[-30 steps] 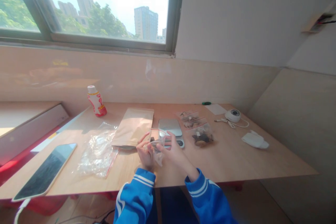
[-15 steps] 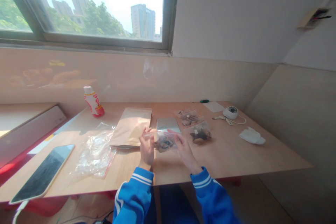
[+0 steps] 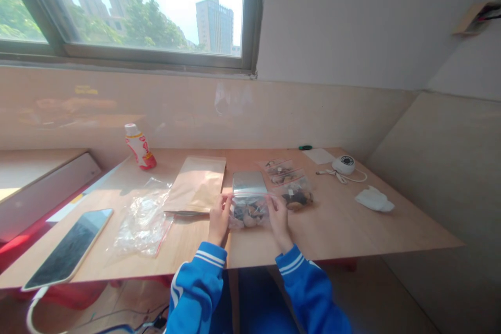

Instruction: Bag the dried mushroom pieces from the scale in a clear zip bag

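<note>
My left hand (image 3: 219, 219) and my right hand (image 3: 278, 216) grip the two sides of a small clear zip bag (image 3: 249, 212) with brown and pale pieces in it. The bag is held upright just above the wooden table (image 3: 344, 229), in front of a small silver scale (image 3: 249, 182). Both hands are closed on the bag's edges. A brown paper bag (image 3: 198, 190) lies just left of the scale. More filled clear bags (image 3: 291, 188) lie to the right of it.
A pile of empty clear bags (image 3: 144, 219) and a phone (image 3: 68, 248) lie at the left. A small red-and-white bottle (image 3: 139, 146) stands near the wall. At the right sit a round white device with a cable (image 3: 344, 164), a white tissue (image 3: 372, 199) and a paper sheet (image 3: 320, 156).
The hands have turned the filled bag upright and spread apart to its two sides. It has moved a little forward, toward the scale.
</note>
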Demonstrator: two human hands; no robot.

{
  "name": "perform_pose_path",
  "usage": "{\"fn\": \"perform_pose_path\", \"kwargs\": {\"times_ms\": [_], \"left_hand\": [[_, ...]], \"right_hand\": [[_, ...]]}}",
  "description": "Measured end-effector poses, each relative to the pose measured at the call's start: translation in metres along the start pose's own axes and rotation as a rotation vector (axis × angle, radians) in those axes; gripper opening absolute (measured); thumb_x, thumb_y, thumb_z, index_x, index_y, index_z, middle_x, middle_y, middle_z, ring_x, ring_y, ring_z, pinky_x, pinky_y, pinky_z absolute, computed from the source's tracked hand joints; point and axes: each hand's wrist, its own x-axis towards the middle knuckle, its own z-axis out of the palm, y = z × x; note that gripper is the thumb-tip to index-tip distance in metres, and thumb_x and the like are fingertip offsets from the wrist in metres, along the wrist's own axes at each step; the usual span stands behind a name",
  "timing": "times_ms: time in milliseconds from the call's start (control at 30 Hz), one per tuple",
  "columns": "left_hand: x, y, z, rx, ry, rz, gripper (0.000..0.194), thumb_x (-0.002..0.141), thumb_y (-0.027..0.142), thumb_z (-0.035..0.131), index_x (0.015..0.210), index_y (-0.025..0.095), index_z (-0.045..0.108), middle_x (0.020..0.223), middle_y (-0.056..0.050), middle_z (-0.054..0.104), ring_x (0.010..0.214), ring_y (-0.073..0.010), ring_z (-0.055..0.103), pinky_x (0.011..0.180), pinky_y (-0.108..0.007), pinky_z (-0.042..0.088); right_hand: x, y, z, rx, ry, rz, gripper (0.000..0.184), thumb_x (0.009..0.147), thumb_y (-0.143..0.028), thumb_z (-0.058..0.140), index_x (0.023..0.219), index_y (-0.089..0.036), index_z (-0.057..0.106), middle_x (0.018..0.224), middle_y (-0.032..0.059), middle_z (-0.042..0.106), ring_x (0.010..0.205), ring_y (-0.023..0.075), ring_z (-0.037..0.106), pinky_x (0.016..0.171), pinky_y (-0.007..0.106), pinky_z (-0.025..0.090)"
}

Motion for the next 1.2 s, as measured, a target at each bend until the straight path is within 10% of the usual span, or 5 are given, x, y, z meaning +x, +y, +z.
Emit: {"fn": "perform_pose_path", "kwargs": {"times_ms": [333,1200], "left_hand": [[-0.0030,0.0064,0.0008,-0.222,-0.096,-0.219,0.042,0.073,0.056,0.061,0.088,0.017,0.058,0.074,-0.001,0.062,0.046,-0.0083,0.055,0.032,-0.016,0.039],[-0.0050,0.0088,-0.0011,-0.200,-0.072,-0.162,0.044,0.074,0.057,0.058,0.092,0.017,0.059,0.076,-0.003,0.064,0.050,-0.0104,0.058,0.033,-0.016,0.038]], "right_hand": [[-0.0043,0.0053,-0.0049,0.000,0.201,0.017,0.038,0.081,-0.053,0.055,0.087,-0.016,0.061,0.078,0.0034,0.064,0.074,0.0182,0.059,0.073,0.030,0.046],[-0.0017,0.0056,-0.0075,0.125,0.245,0.123,0.043,0.075,-0.058,0.058,0.088,-0.017,0.057,0.083,0.0067,0.066,0.077,0.0211,0.064,0.070,0.031,0.049]]}}
